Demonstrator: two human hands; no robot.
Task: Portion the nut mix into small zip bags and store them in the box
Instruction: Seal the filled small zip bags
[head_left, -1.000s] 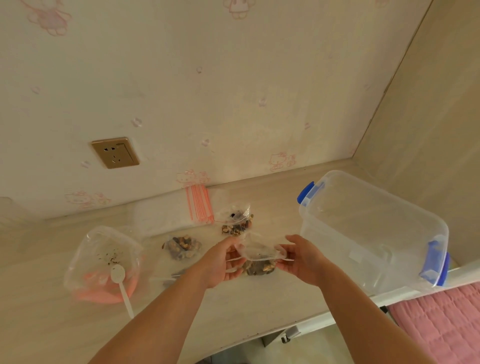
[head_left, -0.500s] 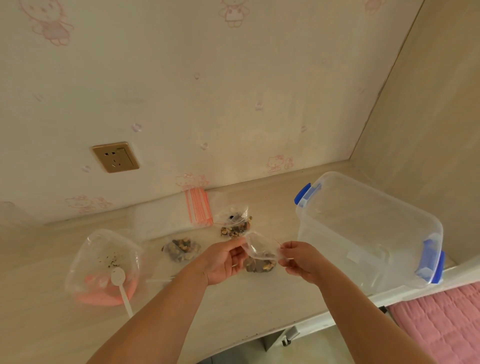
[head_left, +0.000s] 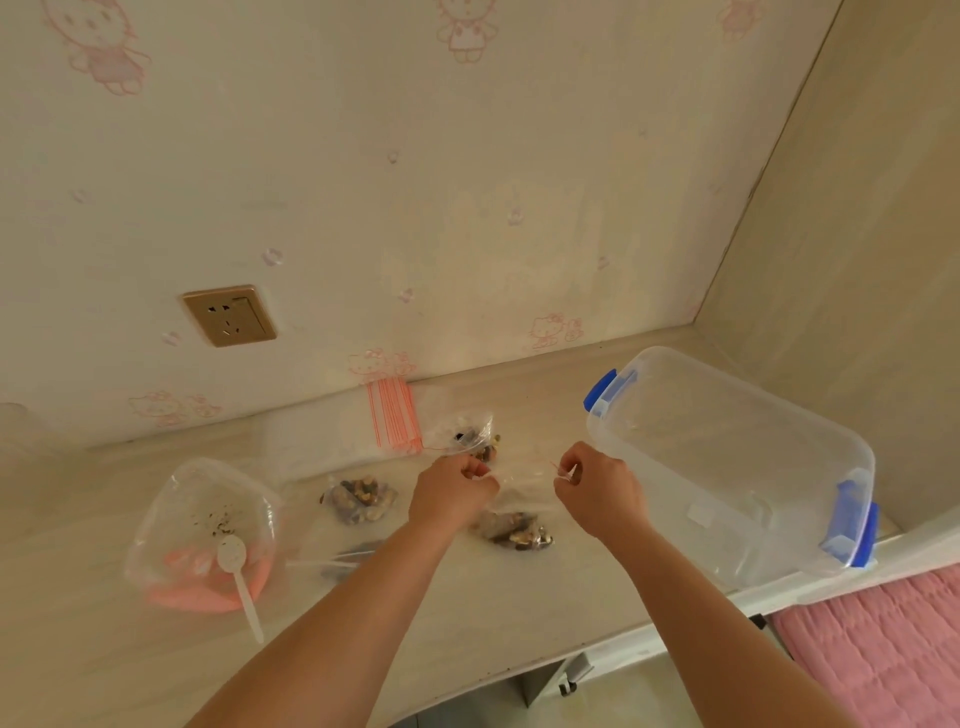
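Pinching the top strip of a small zip bag (head_left: 511, 512), my left hand (head_left: 449, 493) and my right hand (head_left: 597, 488) each have finger and thumb closed on one end of it, just above the desk (head_left: 519, 623). This bag hangs between them, with its nut portion sunk at the bottom, near the desk surface. I judge the film is thin, soft and slippery, and the nuts give it a little weight, so the stiffer zip edge is the good place to hold. Two other filled bags lie near: one (head_left: 358, 501) left of my left hand, one (head_left: 475, 436) behind it, beside a stack of empty bags (head_left: 395, 415). Far left, the big open bag (head_left: 202, 535) holds a white spoon (head_left: 239, 571) and only crumbs. On the right, the clear box (head_left: 727, 467) stands open and seems empty.
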